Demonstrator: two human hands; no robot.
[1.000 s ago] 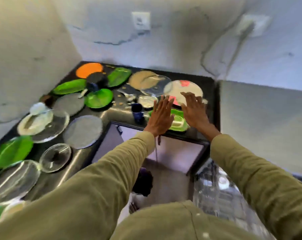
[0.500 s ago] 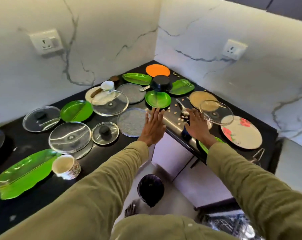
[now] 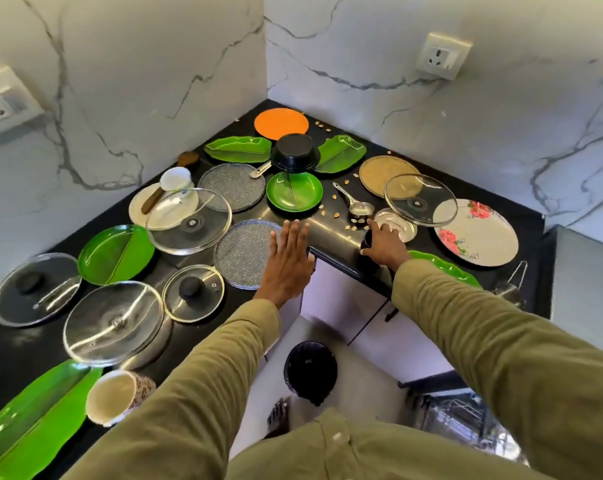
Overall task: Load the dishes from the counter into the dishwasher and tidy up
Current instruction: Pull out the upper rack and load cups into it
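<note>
A black corner counter (image 3: 331, 233) is covered with dishes. My left hand (image 3: 288, 261) is flat, fingers straight, over the right edge of a grey speckled plate (image 3: 241, 254). My right hand (image 3: 384, 245) curls around a small dark blue cup (image 3: 366, 241) at the counter's front edge, fingertips by a small steel bowl (image 3: 398, 227). Beside them lie a steel measuring cup (image 3: 357, 206), a round green plate (image 3: 293, 192), a glass lid (image 3: 419, 199) and a floral plate (image 3: 476, 233). The dishwasher rack (image 3: 462, 417) shows at the lower right.
Several glass lids (image 3: 113, 320), green leaf-shaped plates (image 3: 237, 148), a black bowl (image 3: 294, 152), an orange plate (image 3: 281, 123) and a patterned mug (image 3: 118, 396) crowd the counter. Seeds (image 3: 336, 214) are scattered near the corner. A black bin (image 3: 310, 368) stands on the floor below.
The view has swung left and steadied on the counter corner. My right hand has come down around the dark blue cup; my left hand stays flat by the grey plate.
</note>
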